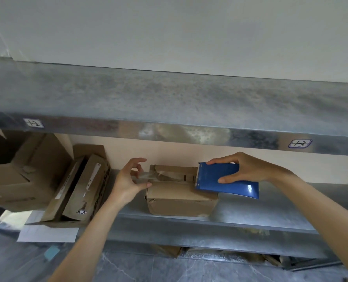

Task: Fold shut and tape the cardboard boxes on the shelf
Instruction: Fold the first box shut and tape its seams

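Observation:
A small brown cardboard box stands on the metal shelf with its flaps folded down. A strip of clear tape runs across its top. My left hand pinches the free end of the tape past the box's left edge. My right hand grips a blue tape dispenser, whose toothed edge rests on the right part of the box's top.
Several other cardboard boxes lean and stack at the left of the same shelf, one slim box tilted against another. A wide metal shelf hangs above. White paper juts out below the left boxes. More cardboard lies under the shelf.

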